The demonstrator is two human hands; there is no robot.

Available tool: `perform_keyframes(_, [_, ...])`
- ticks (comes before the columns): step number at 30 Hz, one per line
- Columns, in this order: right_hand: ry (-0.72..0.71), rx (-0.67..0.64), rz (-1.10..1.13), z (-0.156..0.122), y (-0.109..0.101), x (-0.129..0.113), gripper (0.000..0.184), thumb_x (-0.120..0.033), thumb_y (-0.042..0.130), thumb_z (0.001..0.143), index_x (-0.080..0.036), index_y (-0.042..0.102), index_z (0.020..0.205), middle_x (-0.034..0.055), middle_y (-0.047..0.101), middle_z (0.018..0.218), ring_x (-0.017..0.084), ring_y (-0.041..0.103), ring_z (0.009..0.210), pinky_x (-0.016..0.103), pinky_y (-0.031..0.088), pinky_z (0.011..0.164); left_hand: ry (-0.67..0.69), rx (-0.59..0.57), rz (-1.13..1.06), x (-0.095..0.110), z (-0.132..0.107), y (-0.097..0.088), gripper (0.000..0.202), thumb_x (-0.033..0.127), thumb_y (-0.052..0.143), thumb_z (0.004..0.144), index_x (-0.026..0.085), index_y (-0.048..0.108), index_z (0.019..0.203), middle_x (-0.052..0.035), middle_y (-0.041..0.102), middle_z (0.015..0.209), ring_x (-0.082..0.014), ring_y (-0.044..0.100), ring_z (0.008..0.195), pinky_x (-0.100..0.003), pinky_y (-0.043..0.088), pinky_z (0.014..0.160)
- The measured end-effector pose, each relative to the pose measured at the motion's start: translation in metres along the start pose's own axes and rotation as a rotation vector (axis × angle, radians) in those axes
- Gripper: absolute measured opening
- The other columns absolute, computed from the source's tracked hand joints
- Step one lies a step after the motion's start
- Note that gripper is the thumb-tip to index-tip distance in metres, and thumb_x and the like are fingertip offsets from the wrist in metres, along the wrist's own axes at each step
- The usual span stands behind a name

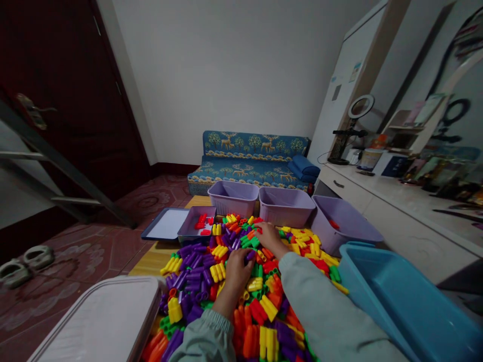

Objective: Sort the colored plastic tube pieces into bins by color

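Note:
A broad pile of bullet-shaped plastic building blocks [194,281] in purple, yellow, red, orange and green covers the table. Low over its middle, my left hand [238,270] is closed, with a purple block [249,256] between thumb and fingers. My right hand [270,238] reaches farther in, toward the back of the pile. Its curled fingers close at a small red block [259,230], partly hidden by them. Green joined blocks [251,242] lie between the two hands.
Two lilac bins [234,200] line the table's back; another lilac bin [335,239] holds a red piece. A blue tub [400,286] stands right. Left are a small box [194,234] with red blocks, its lid [166,224], and a white lid [101,322]. A patterned sofa [249,161] stands behind.

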State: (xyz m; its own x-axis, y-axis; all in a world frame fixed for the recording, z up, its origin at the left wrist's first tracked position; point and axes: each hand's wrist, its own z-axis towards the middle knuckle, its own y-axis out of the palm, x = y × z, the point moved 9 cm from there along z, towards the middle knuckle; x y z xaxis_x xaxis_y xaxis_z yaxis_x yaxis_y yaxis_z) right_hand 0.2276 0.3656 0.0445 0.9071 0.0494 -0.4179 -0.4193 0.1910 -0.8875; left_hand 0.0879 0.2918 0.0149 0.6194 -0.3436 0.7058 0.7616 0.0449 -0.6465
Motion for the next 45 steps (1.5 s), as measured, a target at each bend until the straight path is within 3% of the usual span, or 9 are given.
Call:
perform_keyframes(11, [-0.13, -0.024, -0.273, -0.013, 0.014, -0.037, 0.025, -0.027, 0.056, 0.081, -0.023, 0.067, 0.103, 0.0093, 0.066, 0.105, 0.025, 0.05, 0.11, 0.042, 0.022, 0.104, 0.012, -0.001, 0.03, -0.002, 0.002, 0.002, 0.028, 0.023, 0.054, 0.08, 0.019, 0.069, 0.104, -0.0074, 0.07, 0.099, -0.0227, 0.059, 0.097, -0.033, 0.043, 0.086])
perform_keyframes(18, [-0.177, -0.015, -0.087, -0.03, 0.007, -0.046, 0.021, -0.037, 0.06, 0.081, -0.025, 0.069, 0.095, 0.0039, 0.07, 0.092, 0.021, 0.056, 0.101, 0.041, 0.019, 0.107, 0.018, -0.024, 0.066, -0.004, 0.003, 0.005, 0.031, 0.022, 0.055, 0.079, 0.018, 0.067, 0.107, -0.0079, 0.069, 0.102, -0.0233, 0.06, 0.098, -0.033, 0.044, 0.086])
perform_keyframes(21, [-0.141, 0.095, 0.125, -0.043, -0.009, -0.045, 0.025, -0.045, 0.055, 0.084, -0.025, 0.071, 0.085, 0.0029, 0.071, 0.085, 0.02, 0.059, 0.096, 0.042, 0.024, 0.106, 0.029, -0.013, 0.08, -0.004, 0.003, 0.004, 0.029, 0.024, 0.055, 0.079, 0.018, 0.067, 0.105, -0.0076, 0.069, 0.101, -0.0232, 0.06, 0.097, -0.033, 0.044, 0.085])
perform_keyframes(26, [0.16, 0.332, 0.935, -0.072, -0.031, 0.007, 0.037, -0.055, 0.051, 0.082, -0.021, 0.063, 0.091, 0.0065, 0.07, 0.097, 0.02, 0.065, 0.089, 0.033, 0.049, 0.082, 0.012, -0.027, 0.073, -0.004, 0.002, 0.003, 0.028, 0.029, 0.055, 0.082, 0.019, 0.067, 0.105, -0.0068, 0.069, 0.102, -0.0222, 0.06, 0.098, -0.031, 0.043, 0.086])
perform_keyframes(30, [0.427, 0.366, 1.255, -0.094, -0.043, 0.067, 0.045, -0.061, 0.045, 0.081, -0.019, 0.058, 0.09, 0.0085, 0.069, 0.092, 0.019, 0.066, 0.071, 0.027, 0.05, 0.056, 0.008, -0.038, 0.077, -0.004, 0.002, 0.003, 0.027, 0.03, 0.055, 0.082, 0.02, 0.067, 0.105, -0.0051, 0.069, 0.1, -0.0207, 0.059, 0.097, -0.03, 0.042, 0.084])
perform_keyframes(34, [0.426, 0.414, 0.907, -0.102, -0.088, 0.111, 0.034, -0.05, 0.06, 0.071, -0.017, 0.061, 0.078, 0.004, 0.066, 0.069, 0.015, 0.058, 0.052, 0.023, 0.04, 0.045, 0.015, -0.033, 0.079, -0.005, 0.002, 0.004, 0.027, 0.03, 0.055, 0.083, 0.02, 0.067, 0.105, -0.0057, 0.069, 0.098, -0.0208, 0.059, 0.095, -0.029, 0.041, 0.081])
perform_keyframes(37, [0.42, 0.343, 0.49, -0.102, -0.101, 0.12, 0.018, -0.032, 0.061, 0.069, -0.017, 0.067, 0.077, 0.0025, 0.066, 0.064, 0.017, 0.06, 0.057, 0.025, 0.044, 0.052, 0.021, -0.029, 0.073, -0.006, 0.003, 0.005, 0.028, 0.03, 0.055, 0.083, 0.018, 0.067, 0.105, -0.0066, 0.069, 0.098, -0.0216, 0.059, 0.095, -0.03, 0.041, 0.08])
perform_keyframes(41, [0.312, 0.117, 0.196, -0.094, -0.075, 0.094, 0.022, -0.013, 0.055, 0.069, -0.02, 0.072, 0.081, 0.003, 0.073, 0.087, 0.019, 0.066, 0.086, 0.027, 0.048, 0.078, 0.018, -0.034, 0.064, -0.006, 0.003, 0.005, 0.027, 0.027, 0.057, 0.082, 0.018, 0.068, 0.105, -0.0069, 0.069, 0.098, -0.0215, 0.059, 0.095, -0.03, 0.042, 0.082])
perform_keyframes(45, [0.224, -0.017, 0.045, -0.087, -0.047, 0.055, 0.031, -0.011, 0.054, 0.072, -0.023, 0.073, 0.093, 0.0035, 0.071, 0.105, 0.021, 0.063, 0.103, 0.029, 0.045, 0.088, 0.014, -0.028, 0.054, -0.004, 0.002, 0.004, 0.027, 0.027, 0.056, 0.082, 0.018, 0.068, 0.105, -0.0074, 0.069, 0.099, -0.0221, 0.059, 0.095, -0.031, 0.042, 0.081])
